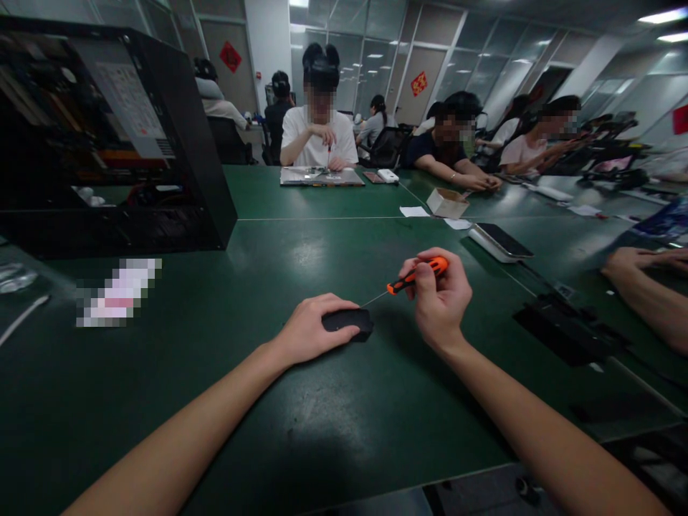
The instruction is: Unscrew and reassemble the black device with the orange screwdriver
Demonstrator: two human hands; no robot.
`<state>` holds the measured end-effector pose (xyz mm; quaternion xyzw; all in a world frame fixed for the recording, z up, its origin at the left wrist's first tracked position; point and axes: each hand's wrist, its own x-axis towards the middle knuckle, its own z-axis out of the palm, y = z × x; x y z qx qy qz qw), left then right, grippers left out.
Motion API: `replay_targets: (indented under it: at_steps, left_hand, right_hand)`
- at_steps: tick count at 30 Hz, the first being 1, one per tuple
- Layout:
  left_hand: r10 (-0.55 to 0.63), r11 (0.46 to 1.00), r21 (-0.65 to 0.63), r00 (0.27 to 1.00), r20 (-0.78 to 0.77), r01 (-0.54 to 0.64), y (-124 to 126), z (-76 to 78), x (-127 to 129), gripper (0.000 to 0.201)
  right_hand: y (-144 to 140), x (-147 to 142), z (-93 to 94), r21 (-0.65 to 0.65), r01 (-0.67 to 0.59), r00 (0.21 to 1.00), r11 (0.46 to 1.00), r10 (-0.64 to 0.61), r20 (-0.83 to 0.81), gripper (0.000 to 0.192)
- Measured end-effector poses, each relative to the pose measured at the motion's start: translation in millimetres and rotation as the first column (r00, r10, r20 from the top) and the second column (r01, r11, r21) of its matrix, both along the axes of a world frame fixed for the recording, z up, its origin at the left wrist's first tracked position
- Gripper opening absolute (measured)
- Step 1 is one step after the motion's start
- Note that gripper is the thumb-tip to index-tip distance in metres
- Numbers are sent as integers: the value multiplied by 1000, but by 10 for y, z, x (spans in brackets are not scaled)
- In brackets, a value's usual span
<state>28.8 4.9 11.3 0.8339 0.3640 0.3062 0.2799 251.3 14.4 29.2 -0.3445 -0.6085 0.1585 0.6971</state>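
Across the wide green table (301, 430), far left, a black computer case (177, 143) lying open-sided. Nearer, at centre, a small black device (352, 320) flat on the tabletop, pinned under the closed fingers of the left hand (309, 330). Just beside it, the right hand (441, 301) clasped around an orange-handled screwdriver (416, 274), thin shaft slanting down-left, tip at the device's upper edge. Looks like work on a screw; whether the tip is seated cannot be told. Calls next, by judgement, for a firm hold on the device and steady pressure along the shaft. Printed sticker (132, 100) on the case too small to read; red wall sign (231, 56) likewise; no brand legible.
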Motion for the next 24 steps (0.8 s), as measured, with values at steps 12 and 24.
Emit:
replay_targets:
  at_steps: [12,24]
  left_hand:
    - [4,1000,-25,1000,5,-4,-7,27,-3,31]
    - [4,999,-38,1000,2,-3,-9,36,1,32]
  right_hand:
    - [9,35,-26,2,-15,1000,1000,15,9,16]
    - [-2,97,-36,3,-11,998,1000,10,68,16]
